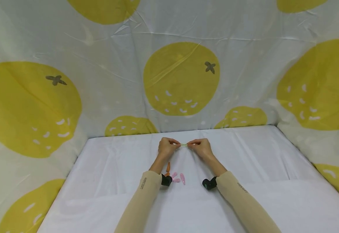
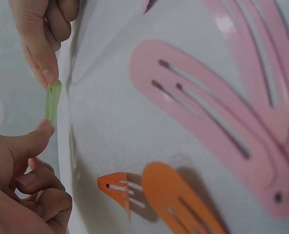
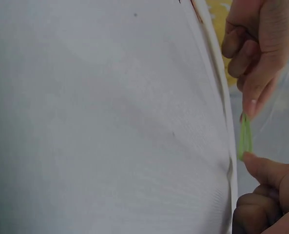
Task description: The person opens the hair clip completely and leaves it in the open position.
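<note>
A light green snap hair clip (image 1: 184,145) is stretched between both hands near the far side of the table. My left hand (image 1: 166,147) pinches one end between thumb and finger, and my right hand (image 1: 202,148) pinches the opposite end. Seen from the left wrist, the green clip (image 2: 52,100) has a narrow slotted body, with the left thumb (image 2: 32,141) at its lower tip. In the right wrist view the clip (image 3: 245,137) shows its two thin sides, slightly spread apart. The other fingers of each hand are curled in beneath.
Pink snap hair clips (image 1: 182,179) lie on the white cloth-covered table (image 1: 245,207), near the left wrist. Orange clips (image 1: 168,167) rest beside them, partly hidden by the left wrist camera (image 1: 166,180). A lemon-printed curtain (image 1: 245,81) encloses the table's back and sides.
</note>
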The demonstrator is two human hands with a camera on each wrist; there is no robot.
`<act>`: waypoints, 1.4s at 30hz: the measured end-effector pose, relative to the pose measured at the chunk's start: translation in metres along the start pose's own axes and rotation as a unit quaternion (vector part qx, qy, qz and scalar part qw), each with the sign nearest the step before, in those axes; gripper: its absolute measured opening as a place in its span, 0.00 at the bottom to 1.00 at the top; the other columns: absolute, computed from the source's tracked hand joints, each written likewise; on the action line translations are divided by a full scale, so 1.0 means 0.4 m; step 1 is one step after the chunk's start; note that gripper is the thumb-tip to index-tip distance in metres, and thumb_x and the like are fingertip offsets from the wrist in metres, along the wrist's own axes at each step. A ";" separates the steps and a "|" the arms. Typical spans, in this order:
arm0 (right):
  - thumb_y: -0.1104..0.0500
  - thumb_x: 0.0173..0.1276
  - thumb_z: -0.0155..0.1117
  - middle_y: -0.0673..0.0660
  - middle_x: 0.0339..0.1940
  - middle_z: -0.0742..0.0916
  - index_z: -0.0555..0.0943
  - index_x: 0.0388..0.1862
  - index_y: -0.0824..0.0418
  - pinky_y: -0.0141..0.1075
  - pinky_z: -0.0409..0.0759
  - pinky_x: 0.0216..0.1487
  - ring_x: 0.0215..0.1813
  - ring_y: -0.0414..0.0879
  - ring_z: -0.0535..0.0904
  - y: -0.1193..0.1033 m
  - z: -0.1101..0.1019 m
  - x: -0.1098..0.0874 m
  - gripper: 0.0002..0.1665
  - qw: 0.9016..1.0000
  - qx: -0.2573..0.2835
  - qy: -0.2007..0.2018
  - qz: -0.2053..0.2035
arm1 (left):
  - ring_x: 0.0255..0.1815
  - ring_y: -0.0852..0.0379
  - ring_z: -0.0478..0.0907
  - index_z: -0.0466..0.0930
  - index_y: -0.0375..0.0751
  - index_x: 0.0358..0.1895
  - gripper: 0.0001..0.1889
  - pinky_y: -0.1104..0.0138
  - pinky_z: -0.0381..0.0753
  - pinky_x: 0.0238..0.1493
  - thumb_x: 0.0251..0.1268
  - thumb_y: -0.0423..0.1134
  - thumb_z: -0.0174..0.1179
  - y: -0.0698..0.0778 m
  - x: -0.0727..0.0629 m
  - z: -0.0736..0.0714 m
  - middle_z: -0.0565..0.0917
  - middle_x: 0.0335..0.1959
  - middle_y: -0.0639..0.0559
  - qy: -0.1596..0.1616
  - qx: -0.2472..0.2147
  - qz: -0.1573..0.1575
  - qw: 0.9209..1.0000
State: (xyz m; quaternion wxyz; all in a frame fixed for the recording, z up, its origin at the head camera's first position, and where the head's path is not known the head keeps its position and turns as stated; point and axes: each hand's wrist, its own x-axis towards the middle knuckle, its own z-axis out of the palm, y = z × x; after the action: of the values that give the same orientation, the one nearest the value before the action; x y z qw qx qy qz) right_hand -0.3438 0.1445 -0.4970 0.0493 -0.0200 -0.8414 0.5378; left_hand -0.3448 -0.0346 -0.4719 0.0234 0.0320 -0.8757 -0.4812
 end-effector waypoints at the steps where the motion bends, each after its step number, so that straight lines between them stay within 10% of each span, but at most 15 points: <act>1: 0.60 0.66 0.75 0.61 0.40 0.92 0.93 0.39 0.62 0.30 0.70 0.38 0.40 0.44 0.76 0.000 0.004 0.001 0.07 1.000 -0.002 0.002 -0.001 | 0.34 0.55 0.69 0.94 0.40 0.32 0.03 0.68 0.65 0.34 0.60 0.36 0.75 -0.002 0.002 0.000 0.84 0.35 0.46 0.002 0.001 -0.003 1.000; 15: 0.61 0.65 0.75 0.61 0.34 0.90 0.93 0.39 0.63 0.31 0.67 0.31 0.31 0.41 0.70 0.009 0.022 -0.002 0.07 1.000 0.015 0.008 0.008 | 0.31 0.56 0.73 0.93 0.42 0.32 0.02 0.68 0.65 0.32 0.58 0.36 0.76 -0.025 0.007 0.014 0.87 0.33 0.48 0.001 0.027 -0.021 0.999; 42: 0.55 0.69 0.73 0.63 0.64 0.86 0.91 0.52 0.60 0.36 0.76 0.58 0.67 0.52 0.77 0.008 -0.005 0.002 0.16 0.997 0.054 -0.025 0.055 | 0.22 0.58 0.67 0.94 0.41 0.32 0.02 0.68 0.62 0.25 0.57 0.35 0.77 -0.026 0.009 0.003 0.73 0.18 0.55 0.002 -0.002 0.001 1.000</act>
State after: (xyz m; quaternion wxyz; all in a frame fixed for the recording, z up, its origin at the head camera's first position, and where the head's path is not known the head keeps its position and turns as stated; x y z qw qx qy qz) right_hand -0.3443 0.1479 -0.4989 -0.0006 -0.0496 -0.8095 0.5850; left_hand -0.3481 -0.0395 -0.4812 0.0260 0.0317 -0.8747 -0.4829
